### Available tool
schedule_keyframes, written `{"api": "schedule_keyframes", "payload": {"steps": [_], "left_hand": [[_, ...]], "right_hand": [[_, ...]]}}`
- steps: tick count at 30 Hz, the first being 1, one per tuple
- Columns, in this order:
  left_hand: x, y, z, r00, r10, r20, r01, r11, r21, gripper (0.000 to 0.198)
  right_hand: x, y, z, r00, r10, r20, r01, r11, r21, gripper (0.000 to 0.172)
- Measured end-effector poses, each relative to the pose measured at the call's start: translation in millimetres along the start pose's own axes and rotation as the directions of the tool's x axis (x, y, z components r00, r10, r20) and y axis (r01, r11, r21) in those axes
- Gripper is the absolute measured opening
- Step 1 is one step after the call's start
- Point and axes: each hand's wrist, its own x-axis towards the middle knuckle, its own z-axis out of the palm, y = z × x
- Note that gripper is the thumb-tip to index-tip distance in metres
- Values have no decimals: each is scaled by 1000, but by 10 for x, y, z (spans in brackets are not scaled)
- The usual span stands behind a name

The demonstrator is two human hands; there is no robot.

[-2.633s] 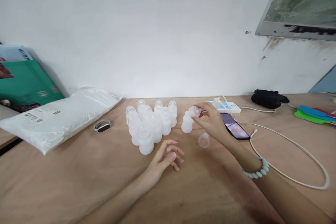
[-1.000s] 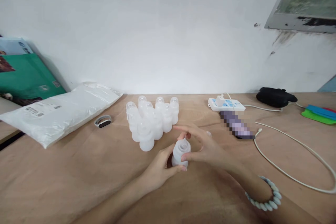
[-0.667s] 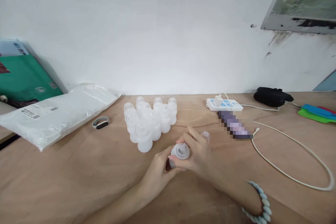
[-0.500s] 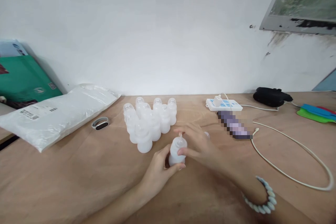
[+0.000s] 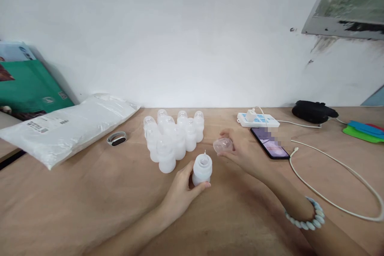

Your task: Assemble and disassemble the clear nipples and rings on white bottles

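Note:
My left hand [image 5: 184, 184] is wrapped round a small white plastic bottle [image 5: 202, 169], which stands upright on the table. Its top is uncovered and shows a clear teat-like tip inside a white collar. To the right, my right hand [image 5: 235, 150] grips a clear dome cap [image 5: 222, 145], tilted on its side just above or touching the table; I cannot tell which. Left of and behind the held bottle stands a close group of similar white bottles [image 5: 167, 156] with clear domed caps on.
A white plastic parcel [image 5: 81, 128] and a fitness band [image 5: 117, 139] lie at the left. Toward the right are a power strip [image 5: 264, 121], a phone [image 5: 271, 146], a looping white cable [image 5: 339, 164], a black case [image 5: 313, 111] and coloured flat pieces [image 5: 364, 131].
My right hand has moved from the bottle's top to the right and now holds the clear dome cap. My left hand stays on the bottle.

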Motion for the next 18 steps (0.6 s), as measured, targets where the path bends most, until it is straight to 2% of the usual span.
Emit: {"api": "schedule_keyframes", "payload": {"steps": [1,3,5,7,11,15,18], "left_hand": [[0,-6,1,1000,2,-2,-2,1000,0,30],[-5,-15,4,1000,11,-3,-11,1000,0,34],[-12,-16,7,1000,25,-6,-25,1000,-6,37],[-17,-11,10,999,41,-9,-41,999,-17,36],[-9,-4,12,998,62,12,-61,996,-70,31],[-1,-22,14,996,87,6,-86,994,-72,28],[-3,-31,15,995,103,7,-102,992,-75,24]], "right_hand": [[-18,-71,-14,991,-36,-130,57,986,160,38],[-67,-191,-14,927,-87,-365,245,878,412,42],[-118,-270,29,874,-136,-466,378,793,479,42],[-147,-309,101,870,-218,-442,417,804,424,41],[-145,-311,258,876,-410,-255,471,841,265,42],[-150,-277,391,857,-463,-225,506,839,200,69],[-174,-255,511,862,-446,-240,494,845,204,86]]}}
